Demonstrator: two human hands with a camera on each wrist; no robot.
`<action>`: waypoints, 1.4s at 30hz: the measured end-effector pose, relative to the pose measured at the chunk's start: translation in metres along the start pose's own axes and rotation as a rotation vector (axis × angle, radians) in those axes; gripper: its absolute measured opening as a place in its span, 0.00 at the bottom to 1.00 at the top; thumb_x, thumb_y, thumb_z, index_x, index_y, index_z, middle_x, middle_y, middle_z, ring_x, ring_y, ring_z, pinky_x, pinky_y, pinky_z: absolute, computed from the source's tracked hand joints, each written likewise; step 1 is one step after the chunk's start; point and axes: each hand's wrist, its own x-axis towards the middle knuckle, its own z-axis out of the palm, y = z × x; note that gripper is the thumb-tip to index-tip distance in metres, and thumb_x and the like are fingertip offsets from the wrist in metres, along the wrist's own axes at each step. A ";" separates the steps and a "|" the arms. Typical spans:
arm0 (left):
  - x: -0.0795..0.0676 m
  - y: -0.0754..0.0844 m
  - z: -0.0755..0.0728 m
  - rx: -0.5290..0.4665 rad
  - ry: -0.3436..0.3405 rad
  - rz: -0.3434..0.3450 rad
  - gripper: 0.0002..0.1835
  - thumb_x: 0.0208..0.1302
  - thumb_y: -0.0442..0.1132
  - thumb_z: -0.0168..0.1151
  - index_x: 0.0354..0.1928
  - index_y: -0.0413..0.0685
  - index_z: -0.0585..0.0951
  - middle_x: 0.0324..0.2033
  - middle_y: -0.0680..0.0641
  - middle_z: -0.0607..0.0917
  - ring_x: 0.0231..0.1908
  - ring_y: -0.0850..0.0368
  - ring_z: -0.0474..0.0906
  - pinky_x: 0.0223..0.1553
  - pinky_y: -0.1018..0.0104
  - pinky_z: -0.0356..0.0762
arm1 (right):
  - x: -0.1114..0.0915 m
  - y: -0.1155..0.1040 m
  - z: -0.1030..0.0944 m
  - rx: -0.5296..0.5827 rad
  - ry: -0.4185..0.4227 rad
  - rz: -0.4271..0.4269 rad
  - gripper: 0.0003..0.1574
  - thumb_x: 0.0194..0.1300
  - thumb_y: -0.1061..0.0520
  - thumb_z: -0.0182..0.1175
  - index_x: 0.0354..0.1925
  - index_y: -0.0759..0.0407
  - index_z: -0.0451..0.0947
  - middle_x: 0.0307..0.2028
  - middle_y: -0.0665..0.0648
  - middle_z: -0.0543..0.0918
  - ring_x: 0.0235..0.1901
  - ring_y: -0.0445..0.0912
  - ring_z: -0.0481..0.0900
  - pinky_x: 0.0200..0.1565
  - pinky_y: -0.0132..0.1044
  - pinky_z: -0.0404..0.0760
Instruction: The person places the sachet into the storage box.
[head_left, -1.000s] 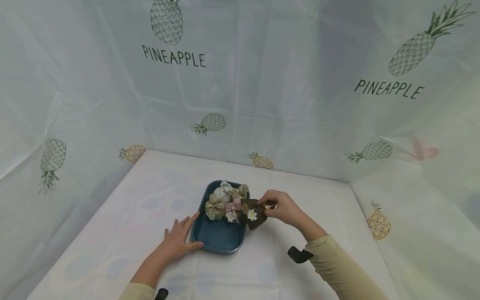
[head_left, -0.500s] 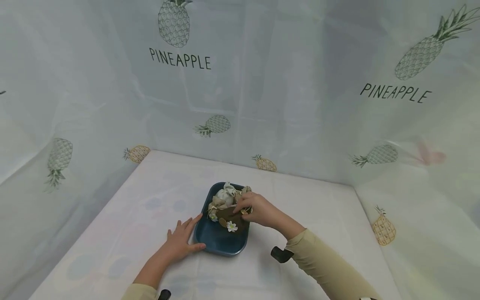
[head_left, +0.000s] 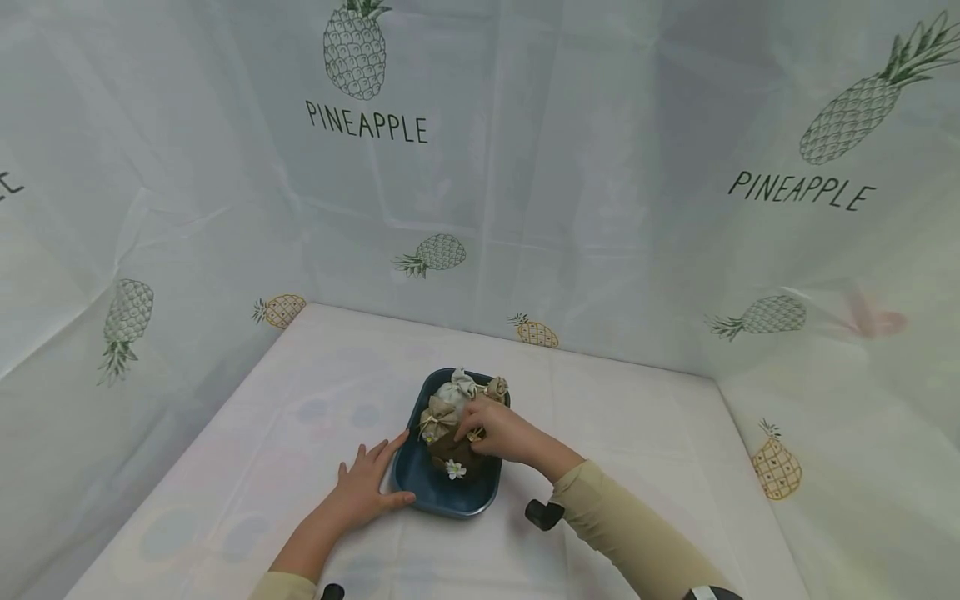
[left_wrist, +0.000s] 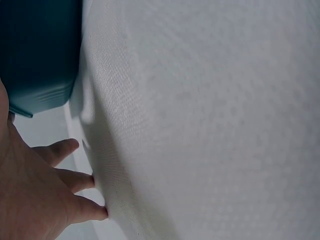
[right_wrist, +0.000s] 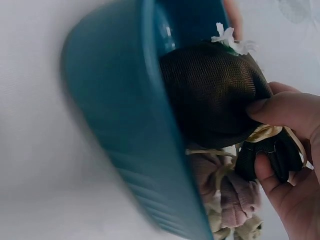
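Note:
A dark brown drawstring pouch (right_wrist: 210,90) with a white flower on it lies partly inside the blue tray (head_left: 450,503). My right hand (head_left: 501,430) pinches the pouch by its gathered, tied neck, above the tray's right side. My left hand (head_left: 363,488) rests against the tray's left rim, fingers spread and straight; in the left wrist view some fingertips touch the tablecloth. A tan pouch (head_left: 439,414) and a pale grey-green pouch (head_left: 454,390) sit in the tray's far half. In the right wrist view a pink pouch (right_wrist: 240,200) shows beneath the brown one; the head view hides it.
Another tan pouch (head_left: 497,387) stands at the tray's far right corner. A white patterned cloth (head_left: 360,367) covers the table around the tray. Pineapple-printed curtains (head_left: 555,208) hang behind and along both sides.
My right hand has carried the brown pouch leftward from beyond the tray's right rim and lowered it into the tray, over the pink pouch. My left hand stays at the left rim.

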 end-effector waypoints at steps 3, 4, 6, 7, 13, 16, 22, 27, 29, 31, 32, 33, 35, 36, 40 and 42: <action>0.000 0.000 0.001 -0.003 -0.005 0.000 0.55 0.50 0.69 0.67 0.77 0.61 0.55 0.69 0.31 0.61 0.66 0.18 0.44 0.52 0.15 0.40 | 0.000 0.003 0.005 -0.002 0.020 0.005 0.16 0.54 0.69 0.67 0.39 0.52 0.88 0.38 0.44 0.76 0.43 0.39 0.72 0.43 0.30 0.76; 0.000 0.000 0.001 -0.004 -0.004 0.001 0.55 0.50 0.69 0.67 0.77 0.61 0.55 0.69 0.31 0.61 0.66 0.18 0.44 0.52 0.15 0.40 | -0.001 0.004 0.006 -0.003 0.028 0.002 0.16 0.54 0.69 0.67 0.38 0.52 0.88 0.38 0.44 0.76 0.44 0.39 0.72 0.44 0.31 0.76; -0.001 0.001 0.001 -0.004 -0.006 0.002 0.54 0.51 0.68 0.67 0.77 0.61 0.55 0.69 0.31 0.60 0.66 0.18 0.43 0.52 0.15 0.40 | -0.001 0.005 0.009 -0.008 0.043 -0.002 0.16 0.54 0.69 0.68 0.38 0.52 0.88 0.39 0.44 0.77 0.45 0.40 0.72 0.46 0.32 0.76; -0.001 0.001 0.000 -0.005 -0.006 0.002 0.54 0.51 0.68 0.67 0.77 0.61 0.55 0.69 0.31 0.60 0.66 0.18 0.43 0.52 0.15 0.39 | -0.001 0.005 0.010 -0.010 0.050 -0.004 0.16 0.54 0.69 0.68 0.38 0.52 0.88 0.39 0.45 0.77 0.46 0.40 0.72 0.47 0.33 0.75; -0.002 0.004 -0.001 -0.005 0.000 0.006 0.54 0.52 0.66 0.68 0.77 0.60 0.54 0.69 0.30 0.60 0.66 0.17 0.43 0.53 0.16 0.38 | -0.003 0.006 0.018 -0.001 0.101 0.003 0.15 0.56 0.68 0.68 0.39 0.50 0.87 0.41 0.44 0.76 0.45 0.39 0.69 0.47 0.35 0.74; -0.002 0.004 -0.001 0.002 0.002 0.011 0.54 0.52 0.67 0.68 0.77 0.60 0.54 0.69 0.30 0.60 0.66 0.17 0.43 0.53 0.16 0.38 | -0.006 0.006 0.021 0.024 0.111 0.013 0.16 0.57 0.68 0.68 0.40 0.50 0.87 0.43 0.44 0.76 0.47 0.40 0.69 0.48 0.36 0.74; -0.002 0.003 -0.001 -0.002 -0.004 0.005 0.54 0.53 0.68 0.67 0.77 0.62 0.53 0.70 0.31 0.59 0.67 0.18 0.42 0.54 0.16 0.38 | -0.015 0.003 0.021 0.086 0.116 0.024 0.16 0.58 0.66 0.69 0.44 0.52 0.86 0.55 0.52 0.77 0.57 0.45 0.70 0.56 0.40 0.74; -0.003 0.005 -0.002 0.005 -0.002 -0.003 0.54 0.52 0.69 0.66 0.77 0.62 0.53 0.70 0.31 0.59 0.67 0.18 0.43 0.54 0.16 0.38 | -0.023 0.001 0.021 0.153 0.147 0.063 0.19 0.58 0.65 0.70 0.49 0.53 0.84 0.62 0.54 0.73 0.66 0.53 0.65 0.60 0.46 0.72; -0.003 0.004 -0.001 0.010 -0.002 -0.010 0.54 0.52 0.69 0.66 0.77 0.62 0.53 0.70 0.31 0.59 0.67 0.19 0.42 0.54 0.16 0.37 | -0.026 0.001 0.023 0.202 0.167 0.081 0.21 0.58 0.65 0.70 0.51 0.53 0.83 0.64 0.54 0.72 0.68 0.54 0.62 0.61 0.48 0.71; -0.003 0.004 -0.001 0.014 -0.004 -0.014 0.54 0.52 0.69 0.66 0.77 0.62 0.53 0.70 0.31 0.59 0.67 0.19 0.42 0.54 0.17 0.37 | -0.029 0.001 0.024 0.260 0.191 0.094 0.22 0.58 0.65 0.71 0.52 0.55 0.83 0.64 0.54 0.71 0.68 0.54 0.62 0.60 0.49 0.71; -0.003 0.004 -0.001 0.014 -0.003 -0.014 0.54 0.52 0.69 0.66 0.77 0.62 0.53 0.70 0.31 0.59 0.67 0.19 0.42 0.54 0.17 0.37 | -0.031 0.001 0.025 0.286 0.201 0.097 0.23 0.57 0.64 0.71 0.52 0.55 0.82 0.65 0.54 0.71 0.68 0.52 0.63 0.60 0.48 0.72; -0.003 0.004 -0.001 0.016 -0.003 -0.015 0.54 0.52 0.69 0.66 0.77 0.62 0.53 0.70 0.31 0.59 0.67 0.19 0.42 0.54 0.17 0.36 | -0.032 0.000 0.026 0.315 0.211 0.100 0.23 0.57 0.64 0.71 0.53 0.56 0.82 0.65 0.54 0.70 0.67 0.51 0.64 0.59 0.47 0.74; -0.003 0.005 -0.001 0.018 -0.004 -0.014 0.54 0.52 0.69 0.66 0.77 0.62 0.53 0.70 0.31 0.59 0.67 0.19 0.42 0.54 0.17 0.36 | -0.036 0.000 0.027 0.345 0.236 0.100 0.25 0.57 0.64 0.72 0.53 0.56 0.81 0.65 0.55 0.70 0.66 0.50 0.65 0.57 0.46 0.75; -0.004 0.005 -0.001 0.017 -0.004 -0.013 0.54 0.52 0.69 0.65 0.77 0.62 0.53 0.70 0.31 0.59 0.67 0.19 0.42 0.54 0.17 0.36 | -0.038 -0.001 0.027 0.359 0.251 0.102 0.25 0.56 0.64 0.72 0.54 0.57 0.81 0.65 0.55 0.71 0.66 0.50 0.65 0.57 0.46 0.76; -0.004 0.006 0.000 0.017 0.001 -0.011 0.54 0.52 0.68 0.66 0.77 0.62 0.52 0.70 0.31 0.59 0.67 0.19 0.42 0.54 0.17 0.36 | -0.050 -0.002 0.027 0.419 0.320 0.113 0.27 0.55 0.67 0.71 0.54 0.59 0.80 0.64 0.60 0.71 0.62 0.52 0.72 0.57 0.48 0.75; -0.004 0.006 0.000 0.021 0.004 -0.013 0.54 0.53 0.68 0.66 0.77 0.61 0.53 0.70 0.31 0.59 0.67 0.19 0.42 0.54 0.17 0.37 | -0.056 -0.002 0.028 0.450 0.355 0.121 0.28 0.54 0.70 0.71 0.54 0.62 0.80 0.63 0.63 0.71 0.61 0.54 0.72 0.58 0.51 0.74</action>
